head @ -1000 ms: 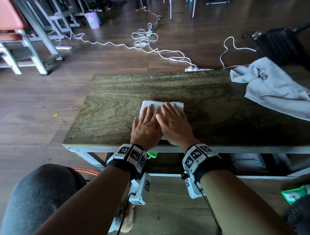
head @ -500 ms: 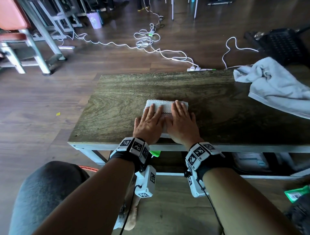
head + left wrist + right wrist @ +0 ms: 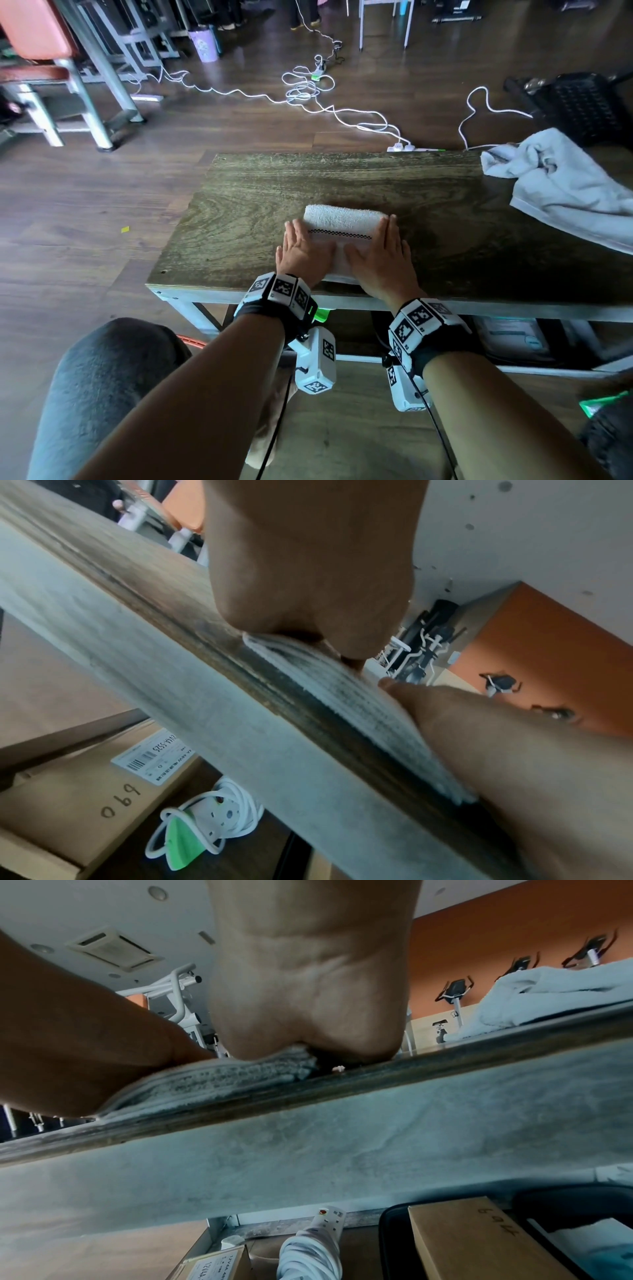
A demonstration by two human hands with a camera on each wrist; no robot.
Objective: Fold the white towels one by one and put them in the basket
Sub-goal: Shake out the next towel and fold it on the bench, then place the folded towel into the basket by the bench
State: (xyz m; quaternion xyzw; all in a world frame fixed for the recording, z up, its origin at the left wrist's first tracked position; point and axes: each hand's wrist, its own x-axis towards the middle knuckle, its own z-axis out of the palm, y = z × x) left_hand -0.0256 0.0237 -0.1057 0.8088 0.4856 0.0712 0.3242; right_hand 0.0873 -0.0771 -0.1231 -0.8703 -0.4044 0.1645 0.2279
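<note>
A folded white towel (image 3: 342, 224) with a dark checked stripe lies near the front edge of the wooden table (image 3: 239, 212). My left hand (image 3: 301, 248) lies flat on its left end and my right hand (image 3: 380, 253) flat on its right end, fingers straight and pointing away from me. In the left wrist view the heel of the left hand (image 3: 308, 593) presses on the towel's layered edge (image 3: 342, 696). From the right wrist, the right palm (image 3: 308, 1001) rests on the towel (image 3: 222, 1083). A black basket (image 3: 582, 106) stands beyond the table's far right.
A crumpled pile of unfolded white towel (image 3: 565, 185) lies on the table's right end. White cables (image 3: 308, 89) and a power strip run over the floor behind the table. Cardboard boxes (image 3: 479, 1242) sit under the table. My knee (image 3: 102, 377) is at the lower left.
Both hands have slid apart from the middle of the towel to its two ends. The towel's far part and checked stripe now show between them.
</note>
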